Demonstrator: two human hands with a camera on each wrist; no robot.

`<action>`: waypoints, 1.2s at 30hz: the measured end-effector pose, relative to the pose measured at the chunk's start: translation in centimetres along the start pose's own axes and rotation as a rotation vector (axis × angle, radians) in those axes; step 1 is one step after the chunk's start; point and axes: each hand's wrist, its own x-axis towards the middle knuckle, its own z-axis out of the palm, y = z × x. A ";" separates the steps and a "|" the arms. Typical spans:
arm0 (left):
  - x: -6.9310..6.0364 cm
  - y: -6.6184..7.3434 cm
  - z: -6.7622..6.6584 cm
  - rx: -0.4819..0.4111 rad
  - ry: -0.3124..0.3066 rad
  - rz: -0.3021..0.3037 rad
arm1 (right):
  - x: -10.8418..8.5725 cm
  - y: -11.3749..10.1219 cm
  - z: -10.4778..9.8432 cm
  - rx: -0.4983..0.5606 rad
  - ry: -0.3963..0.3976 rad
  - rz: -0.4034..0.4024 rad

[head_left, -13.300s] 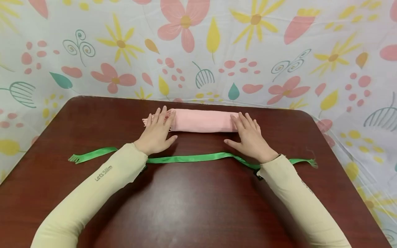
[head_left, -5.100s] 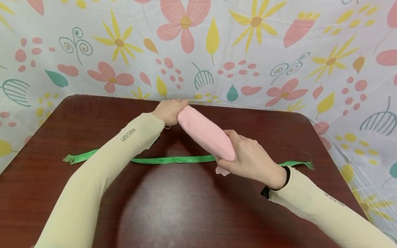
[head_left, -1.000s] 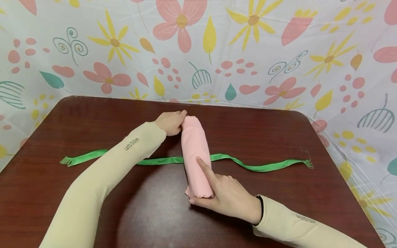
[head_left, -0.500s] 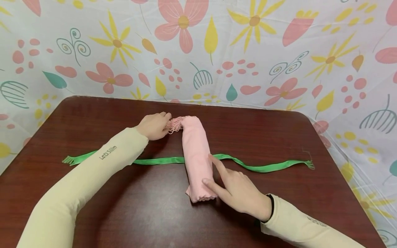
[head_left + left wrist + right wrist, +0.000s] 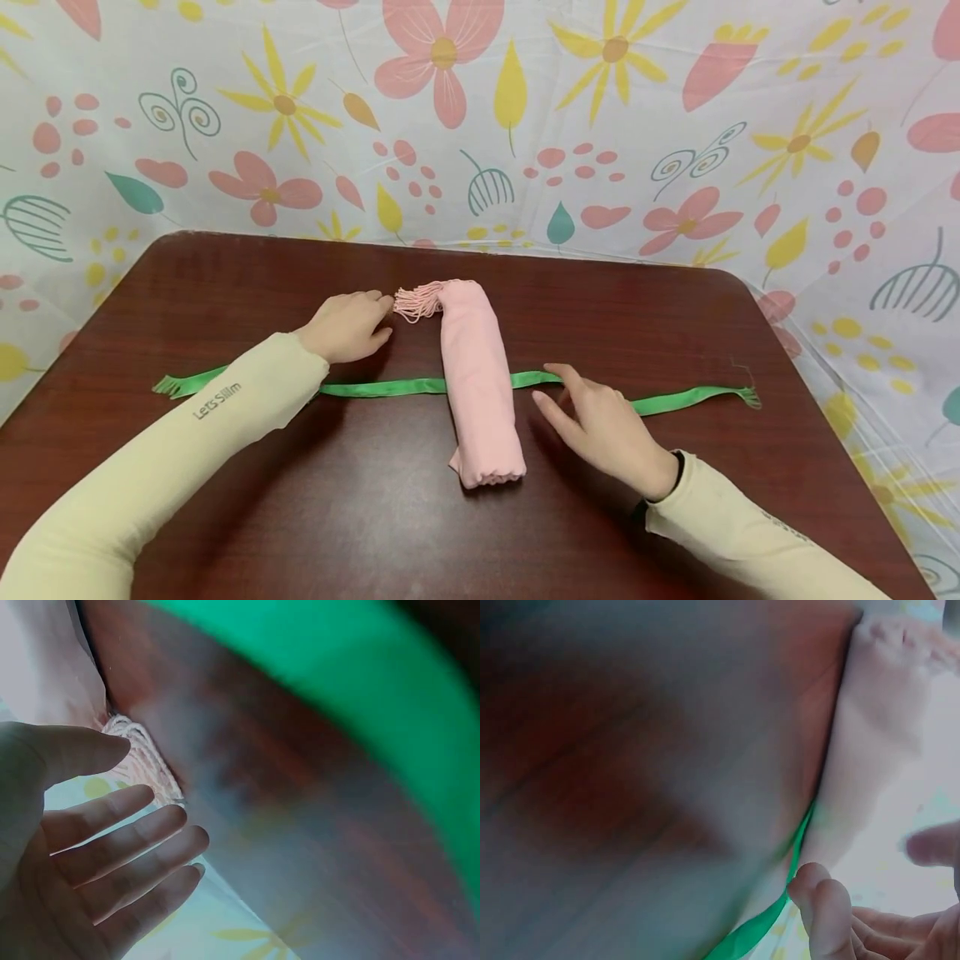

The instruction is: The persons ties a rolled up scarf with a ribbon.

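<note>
A rolled pink scarf (image 5: 482,383) lies lengthwise across the middle of a green ribbon (image 5: 382,388) in the head view. Its fringe (image 5: 417,302) spills to the left at the far end. My left hand (image 5: 345,327) hovers just left of the fringe, fingers extended and holding nothing; the left wrist view shows the fringe (image 5: 142,754) beyond the thumb. To the right of the roll, my right hand (image 5: 606,425) is above the ribbon with relaxed fingers, apart from the scarf. The ribbon passes under the roll, and my arms cover parts of it.
The dark brown wooden table (image 5: 360,533) has rounded far corners. Behind it hangs a white curtain (image 5: 480,125) printed with flowers and leaves. The ribbon's frayed ends (image 5: 748,397) reach towards both sides of the table.
The scarf roll was turned from crosswise to lengthwise and laid over the ribbon. Over the last second, my left hand let go of the fringed end and moved left; my right hand drew away rightward.
</note>
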 end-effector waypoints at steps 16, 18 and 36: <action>-3.9 -0.9 -0.8 -0.076 -0.089 0.027 | 0.1 3.2 -1.1 -0.073 -0.063 0.087; -4.3 -1.1 -1.0 -0.096 -0.121 0.041 | -0.1 3.6 -1.3 -0.085 -0.073 0.111; -5.8 -1.9 -1.3 -0.227 -0.266 0.055 | -1.1 6.3 -2.1 -0.142 -0.093 0.174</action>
